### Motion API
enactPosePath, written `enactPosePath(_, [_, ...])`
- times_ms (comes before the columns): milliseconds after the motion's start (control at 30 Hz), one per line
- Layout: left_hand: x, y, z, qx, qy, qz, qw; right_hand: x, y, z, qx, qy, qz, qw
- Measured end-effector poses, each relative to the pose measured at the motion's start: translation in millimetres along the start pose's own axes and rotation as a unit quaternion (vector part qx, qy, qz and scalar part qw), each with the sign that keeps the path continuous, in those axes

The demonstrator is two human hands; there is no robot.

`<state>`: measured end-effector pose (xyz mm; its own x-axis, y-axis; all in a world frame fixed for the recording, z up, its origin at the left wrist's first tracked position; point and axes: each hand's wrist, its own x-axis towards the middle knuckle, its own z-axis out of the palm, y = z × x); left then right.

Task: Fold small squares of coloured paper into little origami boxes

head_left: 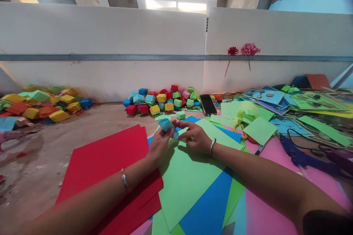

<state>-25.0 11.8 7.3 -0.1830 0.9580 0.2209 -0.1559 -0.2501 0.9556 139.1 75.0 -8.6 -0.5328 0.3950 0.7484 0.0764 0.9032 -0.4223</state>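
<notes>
Pinching a small folded light blue paper piece (166,125) between thumb and fingers, the left hand (159,146) holds it above the far edge of the light green sheet (190,180). The right hand (196,137) is over that same sheet, its fingers bent toward the piece's right side; whether they grip it, touch it or sit just beside it, I cannot tell. The two hands are close together, with the piece between them.

The piece looks very light, thin-walled and springy — crisp along its folds, soft on its faces — and would likely dent or crease under a hard squeeze. Folded edges seem the best place to take hold, with light fingertip pressure; an open flap could bend or spring loose. Smooth paper might slide a little between dry fingers, though its weight should ask nothing of the grip.

Left of the light green sheet lie red sheets (110,158); a blue sheet (209,205) shows from under its near right part, and a pink sheet (264,198) spreads to its right. Beyond its far edge sit many colored paper cubes (169,107), with a smartphone (208,104) just to their right. Farther right of the green sheet is a dark blue tool (306,158) with a black cord near it.
</notes>
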Motion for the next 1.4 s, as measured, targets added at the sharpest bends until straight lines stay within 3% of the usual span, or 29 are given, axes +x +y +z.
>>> enactPosePath(100, [4, -5, -6.0, 0.140, -0.005, 0.083, 0.987, 4, -6, -7, -0.033, 0.098, 0.003, 0.995])
enactPosePath(200, [6, -11, -8.7, 0.209, -0.007, 0.095, 0.973, 11, -17, -14, -0.044, 0.144, -0.020, 0.988])
enactPosePath(333, [6, -14, -9.3, 0.249, -0.043, 0.110, 0.961, 14, -24, -17, -0.054, 0.110, -0.079, 0.989])
enactPosePath(533, [5, -16, -12.7, 0.300, -0.076, 0.116, 0.944, 17, -17, -21, -0.046, 0.041, -0.064, 0.996])
enactPosePath(700, [1, -13, -10.2, 0.282, -0.084, 0.121, 0.948, 22, -11, -30, -0.040, -0.040, -0.109, 0.992])
enactPosePath(767, [-2, -6, -6.7, 0.269, -0.109, 0.119, 0.949, 24, -12, -33, -0.019, -0.026, -0.080, 0.996])
enactPosePath(867, [-6, 2, -2.8, 0.228, -0.157, 0.082, 0.957, 26, -14, -35, 0.050, 0.040, 0.049, 0.997])
enactPosePath(967, [-9, 3, -2.3, 0.147, -0.190, -0.021, 0.970, 28, -15, -35, 0.154, 0.083, 0.179, 0.968])
enactPosePath(1033, [-10, 1, -2.8, 0.100, -0.207, -0.081, 0.970, 28, -14, -35, 0.214, 0.098, 0.225, 0.946])
enactPosePath(1100, [-11, -1, -2.8, 0.083, -0.216, -0.090, 0.969, 28, -13, -34, 0.246, 0.108, 0.241, 0.932])
enactPosePath(1233, [-12, 1, -1.2, 0.139, -0.217, -0.009, 0.966, 28, -15, -34, 0.209, 0.128, 0.217, 0.945])
enactPosePath(1400, [-5, 1, -1.6, 0.195, -0.136, 0.061, 0.969, 28, -18, -33, 0.062, 0.170, 0.174, 0.968])
